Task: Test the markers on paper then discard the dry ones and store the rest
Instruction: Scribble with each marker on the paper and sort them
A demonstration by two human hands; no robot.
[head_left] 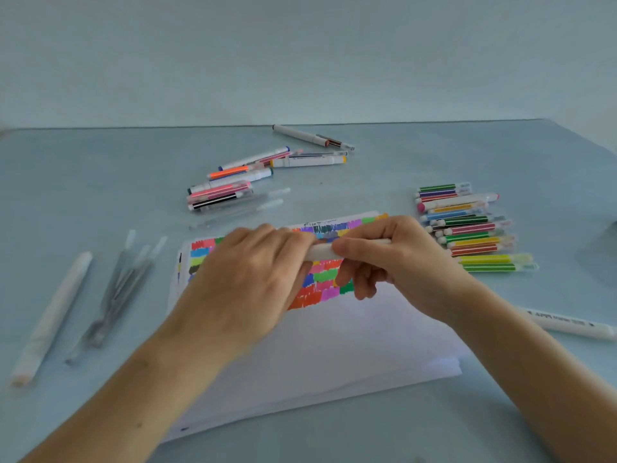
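Both hands hold one white marker (322, 251) level above the paper stack (334, 345). My left hand (253, 272) grips its left end, my right hand (390, 259) pinches its right part between thumb and fingers. The top sheet carries rows of coloured test patches (325, 279), partly hidden under my hands. Whether the marker's cap is on cannot be told.
A loose pile of markers (233, 185) lies beyond the paper, a neat row of coloured markers (467, 228) to the right. A white marker (571, 325) lies near my right forearm. Pale markers (53, 315) and clear pens (123, 289) lie on the left of the table (100, 168).
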